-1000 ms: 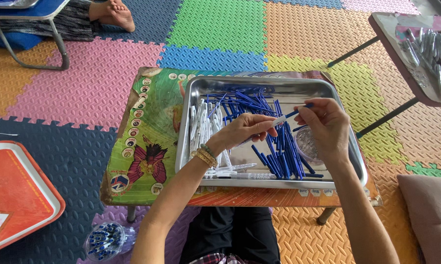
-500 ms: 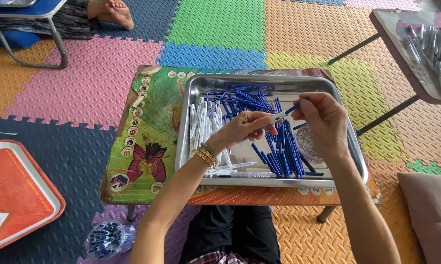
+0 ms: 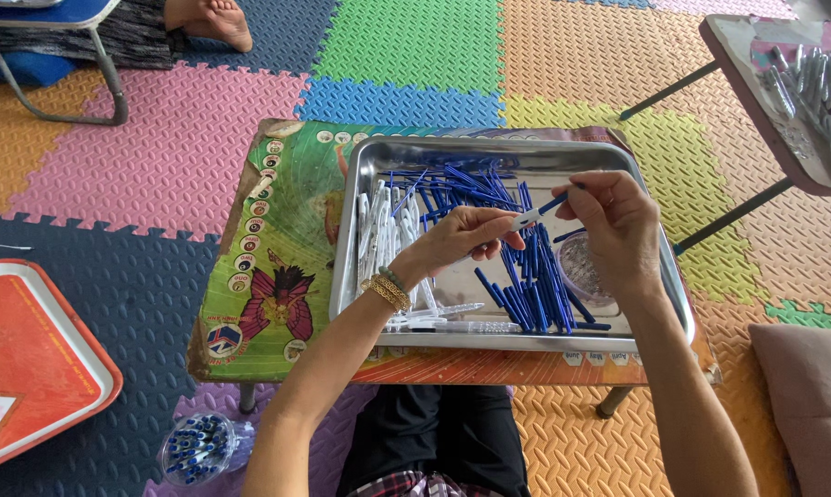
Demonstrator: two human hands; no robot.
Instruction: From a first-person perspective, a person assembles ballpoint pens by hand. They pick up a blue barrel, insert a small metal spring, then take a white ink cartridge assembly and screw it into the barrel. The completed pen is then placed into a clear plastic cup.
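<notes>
Blue-and-white, the slim plastic pen [image 3: 537,213] was pinched at its white end by the left hand [image 3: 466,236] and at its blue end by the right hand [image 3: 618,225], long axis tilted, blue tip pointing up and right. It hung above the shiny metal tray [image 3: 378,156], over loose blue pen parts [image 3: 526,285] and white barrels [image 3: 378,230], on the low picture-printed worktop [image 3: 277,267].
</notes>
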